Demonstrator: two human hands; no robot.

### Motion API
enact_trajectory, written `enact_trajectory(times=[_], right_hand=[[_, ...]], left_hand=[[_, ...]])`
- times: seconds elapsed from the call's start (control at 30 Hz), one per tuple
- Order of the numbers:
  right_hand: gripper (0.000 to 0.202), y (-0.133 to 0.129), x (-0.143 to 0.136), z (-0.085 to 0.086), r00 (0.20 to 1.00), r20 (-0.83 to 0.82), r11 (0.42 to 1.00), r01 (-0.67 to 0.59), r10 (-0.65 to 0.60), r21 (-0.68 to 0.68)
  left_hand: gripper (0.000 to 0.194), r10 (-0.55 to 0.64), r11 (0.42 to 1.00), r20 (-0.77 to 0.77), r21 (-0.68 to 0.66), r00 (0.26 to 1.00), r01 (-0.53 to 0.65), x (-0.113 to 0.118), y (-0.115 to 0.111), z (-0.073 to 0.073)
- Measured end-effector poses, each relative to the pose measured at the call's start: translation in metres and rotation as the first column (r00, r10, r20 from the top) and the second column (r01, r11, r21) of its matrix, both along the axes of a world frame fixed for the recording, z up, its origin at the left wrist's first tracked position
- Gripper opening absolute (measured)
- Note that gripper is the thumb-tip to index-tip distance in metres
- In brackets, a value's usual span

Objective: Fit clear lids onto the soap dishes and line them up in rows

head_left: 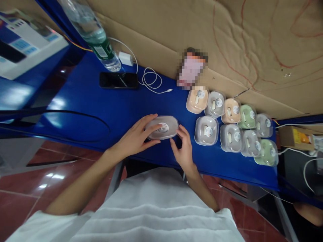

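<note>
A small plastic box (171, 124) with a clear lid and a round white label lies in front of me on the blue table, between my hands. My left hand (135, 136) grips its left end, one finger across the lid by the label and the thumb along the near side. At the right end, my right hand (184, 148) has thumb and fingertips curled against the corner. Similar lidded boxes stand in two rows to the right: grey (207, 131), peach (197, 99) and green (247, 116). What is inside the box in my hands cannot be made out.
A black phone (118, 80), a water bottle (98, 40), a white charger (126, 58) and its coiled cable (151, 84) lie at the back left. A blurred pink item (191, 69) leans by the brown paper (156, 30). A black cable (63, 111) loops at left.
</note>
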State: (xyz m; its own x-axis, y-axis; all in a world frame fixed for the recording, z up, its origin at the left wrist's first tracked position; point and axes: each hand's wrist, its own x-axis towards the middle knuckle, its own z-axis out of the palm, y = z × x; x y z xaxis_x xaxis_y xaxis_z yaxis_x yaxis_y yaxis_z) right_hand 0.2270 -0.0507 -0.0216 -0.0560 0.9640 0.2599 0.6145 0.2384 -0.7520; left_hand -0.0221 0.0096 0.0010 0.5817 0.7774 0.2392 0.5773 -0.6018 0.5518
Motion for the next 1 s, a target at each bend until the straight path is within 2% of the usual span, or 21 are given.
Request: enact_trajectory(times=[0.1,0.27,0.5,0.73,0.83,0.9,1.0], right_hand=[[0.043,0.000,-0.001,0.000,0.999,0.041,1.000,0.008,-0.009,0.005],[0.042,-0.001,-0.001,0.002,0.997,0.077,0.999,-0.028,0.025,0.028],[0.052,0.000,0.000,-0.001,0.991,0.120,0.997,-0.065,0.060,0.041],[0.057,-0.001,0.000,-0.002,0.986,0.146,0.994,-0.092,0.083,0.058],[0.059,-0.002,0.000,-0.004,0.984,0.163,0.993,-0.086,0.071,0.085],[0.060,-0.002,0.000,-0.005,0.983,0.163,0.991,-0.095,0.079,0.090],[0.063,-0.001,-0.002,-0.005,0.983,0.163,0.992,-0.094,0.080,0.083]], left_hand=[[0.058,-0.012,1.000,0.019,-0.013,1.000,0.012,-0.001,0.001,-0.004],[0.063,0.056,0.998,0.052,-0.031,0.997,-0.054,-0.003,-0.007,-0.018],[0.091,0.126,0.992,-0.034,-0.016,0.991,-0.126,-0.001,-0.018,-0.019],[0.082,0.251,0.968,-0.037,0.035,0.967,-0.250,0.006,-0.031,-0.025],[0.084,0.311,0.944,-0.038,0.128,0.949,-0.304,0.011,-0.042,-0.030],[0.085,0.379,0.910,-0.033,0.195,0.925,-0.366,0.017,-0.051,-0.033],[0.088,0.484,0.856,-0.035,0.228,0.874,-0.464,0.031,-0.060,-0.033]])
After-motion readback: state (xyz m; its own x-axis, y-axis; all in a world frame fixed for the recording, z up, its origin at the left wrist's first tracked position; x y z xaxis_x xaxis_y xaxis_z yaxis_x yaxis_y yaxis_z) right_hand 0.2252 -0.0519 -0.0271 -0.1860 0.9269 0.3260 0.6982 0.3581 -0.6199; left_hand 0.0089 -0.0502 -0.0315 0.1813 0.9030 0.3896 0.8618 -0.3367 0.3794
